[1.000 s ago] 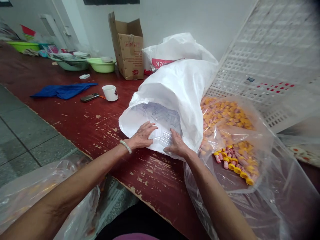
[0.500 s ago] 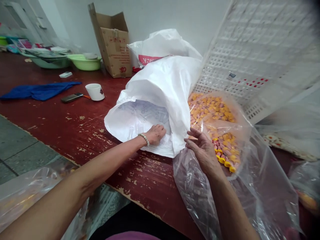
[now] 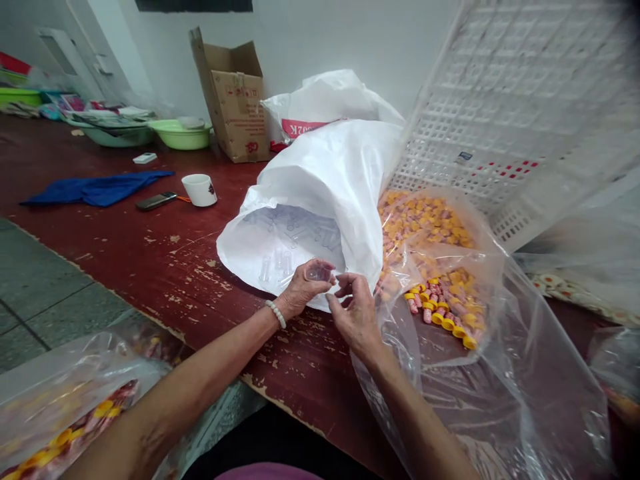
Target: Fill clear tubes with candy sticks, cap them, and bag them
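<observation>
My left hand (image 3: 299, 291), with a beaded bracelet at the wrist, has its fingers wrapped round a clear plastic tube (image 3: 317, 272). Close beside it, my right hand (image 3: 356, 313) has thumb and fingers drawn together by the tube's end; whatever they pinch is too small to make out. Both hands are at the mouth of a white woven sack (image 3: 325, 170) lying on its side. Several clear tubes (image 3: 283, 261) lie inside it. To the right, a clear plastic bag (image 3: 515, 393) holds many small pink-filled tubes with yellow-orange caps (image 3: 443, 308).
A white plastic basket (image 3: 505, 113) leans at the right. Behind stand a cardboard box (image 3: 240, 113) and green basins (image 3: 180, 137). A white cup (image 3: 201, 191), a phone (image 3: 157, 201) and a blue cloth (image 3: 100, 189) lie on the worn red table (image 3: 165, 260). Another bag (image 3: 65, 400) sits lower left.
My left hand has come out of the sack's mouth with a clear tube. My right hand has moved left to meet it, its fingers drawing in. The view has shifted slightly.
</observation>
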`<state>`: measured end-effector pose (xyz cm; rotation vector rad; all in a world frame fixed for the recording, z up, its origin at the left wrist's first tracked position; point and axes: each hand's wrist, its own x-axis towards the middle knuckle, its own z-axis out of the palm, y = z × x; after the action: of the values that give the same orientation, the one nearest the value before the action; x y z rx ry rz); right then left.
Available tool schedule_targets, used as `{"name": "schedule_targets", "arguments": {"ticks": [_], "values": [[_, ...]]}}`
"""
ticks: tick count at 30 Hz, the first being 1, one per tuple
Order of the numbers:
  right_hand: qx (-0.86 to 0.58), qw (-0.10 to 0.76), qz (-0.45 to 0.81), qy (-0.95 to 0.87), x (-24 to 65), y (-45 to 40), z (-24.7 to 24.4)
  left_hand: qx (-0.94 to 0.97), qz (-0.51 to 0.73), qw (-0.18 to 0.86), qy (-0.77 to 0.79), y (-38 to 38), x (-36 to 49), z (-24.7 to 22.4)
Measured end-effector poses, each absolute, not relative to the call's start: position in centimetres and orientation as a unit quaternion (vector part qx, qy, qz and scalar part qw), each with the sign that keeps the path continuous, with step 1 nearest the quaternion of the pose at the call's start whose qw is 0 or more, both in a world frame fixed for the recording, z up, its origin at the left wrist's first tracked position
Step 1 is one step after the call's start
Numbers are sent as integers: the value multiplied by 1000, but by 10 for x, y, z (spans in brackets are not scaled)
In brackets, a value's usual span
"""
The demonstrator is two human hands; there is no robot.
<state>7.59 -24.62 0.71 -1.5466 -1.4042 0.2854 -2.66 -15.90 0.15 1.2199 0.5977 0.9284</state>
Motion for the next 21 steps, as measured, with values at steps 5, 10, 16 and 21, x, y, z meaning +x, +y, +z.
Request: {"name": "schedule_targets", "arguments": {"ticks": [5, 10, 16, 21], "values": [[-621, 452, 63, -638, 51, -248, -8, 313, 431, 797, 284, -168, -28, 11], [-619, 447, 68, -642, 45, -250, -14, 281, 364, 859, 224, -170, -46, 10], [-603, 398, 215, -657, 56, -265, -12, 292, 303, 872, 248, -165, -69, 2], [-617, 359, 203, -670, 75, -277, 4, 400, 343, 801, 284, -168, -89, 5]]}}
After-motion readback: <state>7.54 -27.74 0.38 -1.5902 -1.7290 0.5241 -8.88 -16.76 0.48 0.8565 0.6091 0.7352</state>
